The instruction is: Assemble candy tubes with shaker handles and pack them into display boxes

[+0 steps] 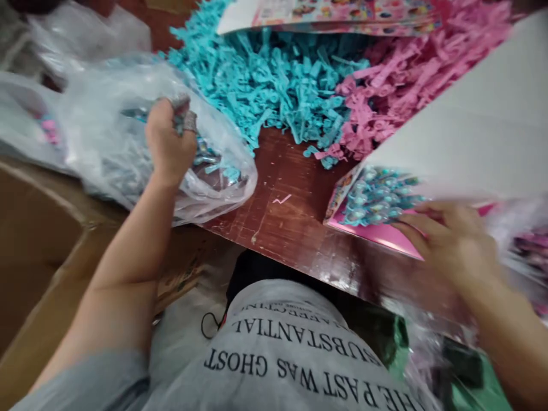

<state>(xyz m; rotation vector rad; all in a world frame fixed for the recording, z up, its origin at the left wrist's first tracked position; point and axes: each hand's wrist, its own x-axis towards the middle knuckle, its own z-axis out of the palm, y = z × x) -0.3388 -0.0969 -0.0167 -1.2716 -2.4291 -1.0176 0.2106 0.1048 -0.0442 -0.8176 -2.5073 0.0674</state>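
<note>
Leftward, left hand [169, 140] in plastic bag [107, 114] — right hand [454, 240] on pink card [377, 231]

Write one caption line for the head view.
Left hand grips small pieces in plastic bag; right hand rests on pink card.

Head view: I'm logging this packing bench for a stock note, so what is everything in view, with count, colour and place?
clear plastic bag: one, see-through, left on the table, holding small blue pieces
blue plastic pieces: one heap, turquoise, top centre
pink plastic pieces: one heap, pink, top right
pink card: one, pink with blue pieces mounted on it, right of centre
white sheet: one, white, over the card at right
printed sheet: one, multicoloured, top edge
table: one, dark red-brown
cardboard box: one, brown, lower left
left hand: inside the bag, closed on small pieces
right hand: blurred, fingers spread at the card's edge
</note>
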